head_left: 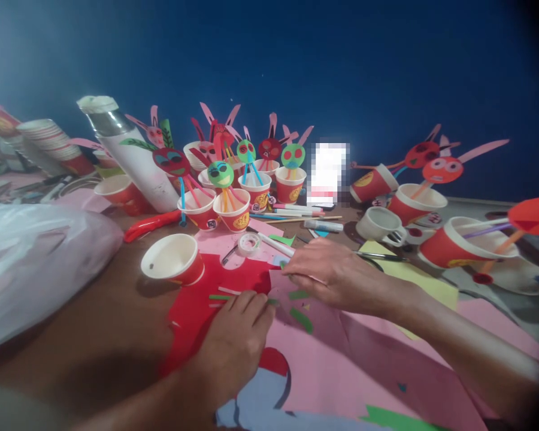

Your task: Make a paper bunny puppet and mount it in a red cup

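My left hand [240, 335] rests low over the red paper [197, 305] and the pink paper [318, 371], its fingers bent and close together. Beside its fingertips lie thin green strips [222, 297]. My right hand [323, 269] is above the pink paper, with the fingers curled together near a small light-blue and green scrap [278, 262]. What it may hold is too small to make out. Green paper pieces [302, 320] lie between and below the hands. A roll of tape [249, 243] and a white pen [276, 245] are just beyond them.
An upright paper cup [173, 257] stands at left, near a plastic bag [40, 263]. Behind are red cups with paper faces [220, 175], a tilted bottle [135, 155] and a bright phone [327, 173]. A mug [377, 224] and yellow paper [431, 287] lie at right.
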The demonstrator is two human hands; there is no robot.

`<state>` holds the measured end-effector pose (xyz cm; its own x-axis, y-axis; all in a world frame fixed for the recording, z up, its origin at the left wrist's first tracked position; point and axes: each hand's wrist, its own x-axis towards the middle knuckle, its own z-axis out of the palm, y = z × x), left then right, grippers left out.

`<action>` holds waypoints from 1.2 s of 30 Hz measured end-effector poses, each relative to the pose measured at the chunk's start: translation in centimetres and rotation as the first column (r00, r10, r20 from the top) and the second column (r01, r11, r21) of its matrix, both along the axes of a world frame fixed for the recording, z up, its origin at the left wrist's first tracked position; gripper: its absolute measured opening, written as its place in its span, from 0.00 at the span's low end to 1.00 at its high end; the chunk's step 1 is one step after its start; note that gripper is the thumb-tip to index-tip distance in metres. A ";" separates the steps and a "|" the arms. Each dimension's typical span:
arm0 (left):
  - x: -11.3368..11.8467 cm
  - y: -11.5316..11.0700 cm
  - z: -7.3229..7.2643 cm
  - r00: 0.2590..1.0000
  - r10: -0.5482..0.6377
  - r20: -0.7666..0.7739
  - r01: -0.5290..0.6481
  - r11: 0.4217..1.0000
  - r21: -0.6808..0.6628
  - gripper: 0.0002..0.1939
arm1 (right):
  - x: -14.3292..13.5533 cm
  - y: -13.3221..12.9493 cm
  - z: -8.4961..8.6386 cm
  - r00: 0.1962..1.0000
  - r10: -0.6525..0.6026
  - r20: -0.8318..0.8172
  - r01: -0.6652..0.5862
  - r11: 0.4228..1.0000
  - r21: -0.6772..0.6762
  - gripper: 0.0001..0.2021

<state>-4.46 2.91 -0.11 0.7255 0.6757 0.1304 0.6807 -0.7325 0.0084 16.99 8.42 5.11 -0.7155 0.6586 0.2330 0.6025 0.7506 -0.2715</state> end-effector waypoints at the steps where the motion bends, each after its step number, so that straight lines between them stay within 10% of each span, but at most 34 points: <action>1: 0.0 0.0 0.1 1.000 -0.001 0.000 0.001 1.000 -0.003 0.17 | -0.1 0.0 0.0 1.000 0.002 0.002 -0.002 1.000 0.009 0.09; 36: -0.3 0.6 0.5 0.993 0.026 0.117 -0.016 0.996 -0.089 0.15 | -1.8 0.1 -0.6 0.996 0.019 0.093 -0.014 0.999 -0.052 0.09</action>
